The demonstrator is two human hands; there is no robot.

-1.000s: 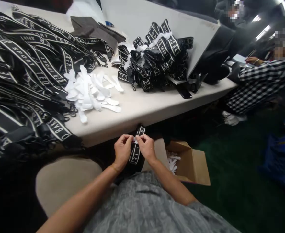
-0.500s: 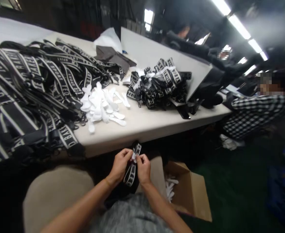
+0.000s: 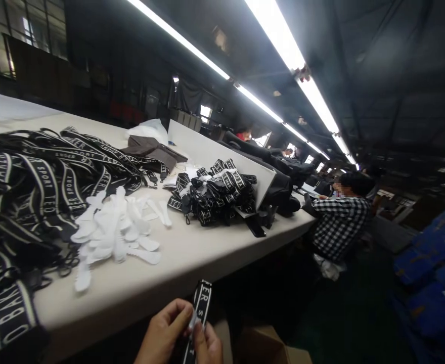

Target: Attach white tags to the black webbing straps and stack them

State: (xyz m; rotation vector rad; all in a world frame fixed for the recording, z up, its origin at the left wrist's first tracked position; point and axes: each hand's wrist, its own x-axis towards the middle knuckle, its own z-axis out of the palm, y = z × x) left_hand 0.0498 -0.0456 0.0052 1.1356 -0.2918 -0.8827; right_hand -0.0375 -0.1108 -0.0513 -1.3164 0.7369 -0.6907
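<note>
A folded black webbing strap (image 3: pixel 203 297) with white edge stripes and lettering stands upright between my hands, just in front of the table edge. My left hand (image 3: pixel 166 329) is closed in a pinch at its left side, by a small white strip (image 3: pixel 193 320) that lies around its middle. From the right, my right hand (image 3: pixel 208 345) grips the same strap, thumb over the white strip. The strap's lower end runs out of the picture. Loose white toothed strips (image 3: pixel 118 227) lie heaped on the table, near a big spread of long lettered straps (image 3: pixel 48 182).
Bundled straps (image 3: pixel 215 194) are piled mid-table before a white board (image 3: pixel 215 151). A dark phone-like slab (image 3: pixel 256 226) lies at the table's (image 3: pixel 192 253) edge. Below is a cardboard box (image 3: pixel 264 344). A person in a checked shirt (image 3: pixel 340 222) sits farther right, near blue bundles (image 3: pixel 431 268).
The view has tilted up, so my hands and the box now sit lower in the picture and more ceiling shows. Both hands still hold the folded strap at its white strip.
</note>
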